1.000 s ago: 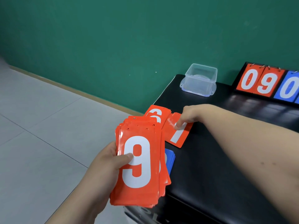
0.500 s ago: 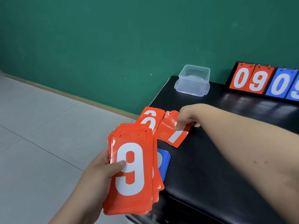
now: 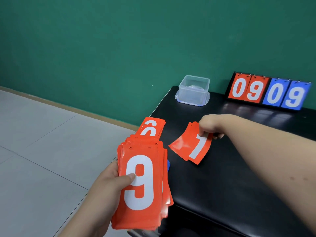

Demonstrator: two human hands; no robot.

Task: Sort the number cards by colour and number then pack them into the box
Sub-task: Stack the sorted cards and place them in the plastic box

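Here, a thick stack of red number cards (image 3: 142,182), a 9 on top, is gripped in the left hand (image 3: 109,185) at the corner of the black bench (image 3: 239,177). A few red cards showing a 1 (image 3: 189,144) are pinched at one end by the right hand (image 3: 210,125). A red pile topped by a 6 (image 3: 151,127) is laid at the bench's edge. The clear box (image 3: 194,90) is set well behind, near a flip scoreboard (image 3: 268,93).

Holding a stack of number cards (image 3: 140,185) in the left hand (image 3: 109,183), at the table (image 3: 222,185)'s left edge, partly covering a card pile (image 3: 152,127) lying just beyond. Pinching loose cards (image 3: 191,146) in the right hand (image 3: 210,124), right of that pile. Having the box (image 3: 194,90) standing well beyond the right hand, the flip scoreboard (image 3: 268,91) to its right.
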